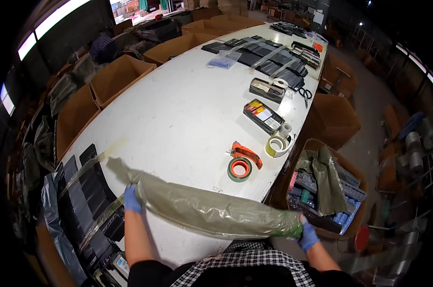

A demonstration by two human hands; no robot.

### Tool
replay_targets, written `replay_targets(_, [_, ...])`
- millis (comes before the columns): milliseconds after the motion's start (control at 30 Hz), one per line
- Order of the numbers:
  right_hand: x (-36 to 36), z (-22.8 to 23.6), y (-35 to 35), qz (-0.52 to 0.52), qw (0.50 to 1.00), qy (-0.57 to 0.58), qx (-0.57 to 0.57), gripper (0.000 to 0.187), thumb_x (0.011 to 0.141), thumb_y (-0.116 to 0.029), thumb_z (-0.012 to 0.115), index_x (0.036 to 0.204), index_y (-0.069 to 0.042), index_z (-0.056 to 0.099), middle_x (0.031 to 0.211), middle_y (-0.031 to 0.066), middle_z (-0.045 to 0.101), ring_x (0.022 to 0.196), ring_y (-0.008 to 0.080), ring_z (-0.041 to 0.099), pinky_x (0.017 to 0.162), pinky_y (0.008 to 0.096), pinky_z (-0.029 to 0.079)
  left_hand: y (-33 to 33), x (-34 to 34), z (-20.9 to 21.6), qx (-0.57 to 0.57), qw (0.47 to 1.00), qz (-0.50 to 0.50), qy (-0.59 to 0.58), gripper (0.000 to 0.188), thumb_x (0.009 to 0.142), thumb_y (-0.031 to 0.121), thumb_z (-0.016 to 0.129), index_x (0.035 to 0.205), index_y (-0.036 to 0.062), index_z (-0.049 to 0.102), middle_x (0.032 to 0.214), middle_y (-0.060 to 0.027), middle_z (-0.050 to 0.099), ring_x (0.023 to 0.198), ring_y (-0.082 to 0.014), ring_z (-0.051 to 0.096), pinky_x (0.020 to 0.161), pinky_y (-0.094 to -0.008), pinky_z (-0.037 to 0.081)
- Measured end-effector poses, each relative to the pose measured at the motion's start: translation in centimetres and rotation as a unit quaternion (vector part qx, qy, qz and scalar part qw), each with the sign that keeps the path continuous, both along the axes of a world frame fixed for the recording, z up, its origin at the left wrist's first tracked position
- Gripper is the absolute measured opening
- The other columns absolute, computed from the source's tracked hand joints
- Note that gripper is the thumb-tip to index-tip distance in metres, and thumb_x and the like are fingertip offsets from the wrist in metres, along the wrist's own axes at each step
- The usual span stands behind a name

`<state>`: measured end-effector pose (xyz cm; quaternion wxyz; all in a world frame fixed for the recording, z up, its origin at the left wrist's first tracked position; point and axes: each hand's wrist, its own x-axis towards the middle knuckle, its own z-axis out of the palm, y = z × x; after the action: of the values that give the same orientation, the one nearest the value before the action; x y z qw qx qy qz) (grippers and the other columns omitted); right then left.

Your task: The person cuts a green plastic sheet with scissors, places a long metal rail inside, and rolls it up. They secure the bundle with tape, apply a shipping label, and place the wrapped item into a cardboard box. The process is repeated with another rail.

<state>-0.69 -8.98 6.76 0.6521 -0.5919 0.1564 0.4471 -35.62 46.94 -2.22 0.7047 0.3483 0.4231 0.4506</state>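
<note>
A long olive-green plastic bag [211,209] stretches across the near edge of the white table, between my two blue-gloved hands. My left hand [132,198] is closed on its left end, where a loose flap sticks out past the fingers. At the other end, my right hand [308,234] grips the gathered right tip beyond the table's edge. Greenish contents show faintly through the film near that tip; I cannot make out what they are. Just beyond the bag lie a roll of tape [239,169] with an orange core and an orange tape dispenser [245,154].
Flat dark bags strapped with tape [89,196] lie at the left. Farther up the white table [154,115] are two black trays [264,116], scissors [305,95] and stacked dark bags [269,60]. Cardboard boxes [123,79] line the left; a filled carton [362,210] stands at the right.
</note>
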Motion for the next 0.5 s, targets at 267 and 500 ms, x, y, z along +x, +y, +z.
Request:
replay_targets(267, [10.4, 10.7, 30.1, 0.168, 0.923, -0.114, 0.326, 0.037, 0.09, -0.031, 0.063, 0.117, -0.008, 0.057, 0.11, 0.0084, 0.061, 0.104, 0.0245, 0.059, 0.098, 0.0384, 0.046, -21.7, -18.5, 5.6, 0.006, 0.915, 0.373, -0.156, 0.05, 0.097, 0.034, 0.04, 0.132, -0.0011, 0.05, 0.131, -0.0165, 0.056, 0.122, -0.0299, 0.052, 0.107, -0.0449, 0.041])
replay_targets(500, [-7.2, 8.2, 38.6, 0.491, 0.767, -0.163, 0.379, 0.05, 0.089, -0.024, 0.065, 0.135, -0.01, 0.051, 0.112, 0.0082, 0.064, 0.099, 0.0192, 0.063, 0.091, 0.0334, 0.05, -42.7, 0.8, 7.9, 0.18, 0.9, 0.183, 0.353, 0.043, 0.089, 0.026, 0.049, 0.122, -0.0021, 0.056, 0.123, -0.018, 0.057, 0.11, -0.0307, 0.057, 0.095, -0.0421, 0.047])
